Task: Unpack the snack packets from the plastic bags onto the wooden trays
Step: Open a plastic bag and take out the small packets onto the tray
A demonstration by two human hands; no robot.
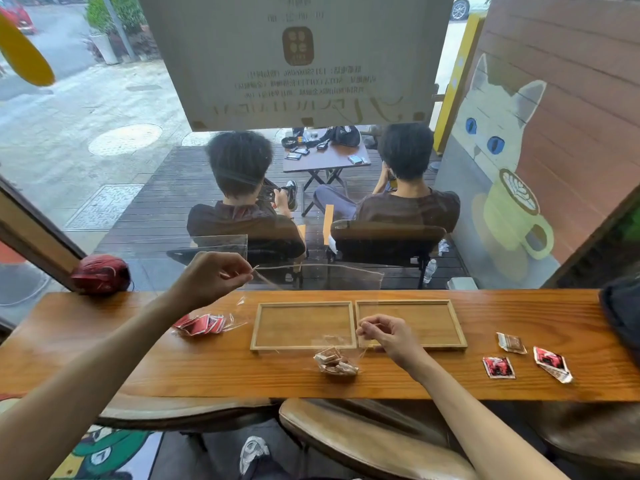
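Two empty wooden trays sit side by side on the counter, the left tray (254, 327) and the right tray (458, 323). A clear plastic bag (341, 271) stretches between my hands, with brown snack packets (334, 363) bunched in its bottom on the counter in front of the trays. My left hand (211, 277) is raised above the counter and pinches the bag's upper edge. My right hand (386, 332) pinches the bag's plastic over the right tray's near-left corner. A second clear bag of red packets (202, 323) lies left of the trays.
Three loose packets lie on the counter to the right: one brown (512, 342) and two red (498, 367) (552, 363). A red round object (100, 273) sits at the back left, a dark bag (623, 313) at the right edge. A window pane stands behind the counter; stools (363, 441) are below.
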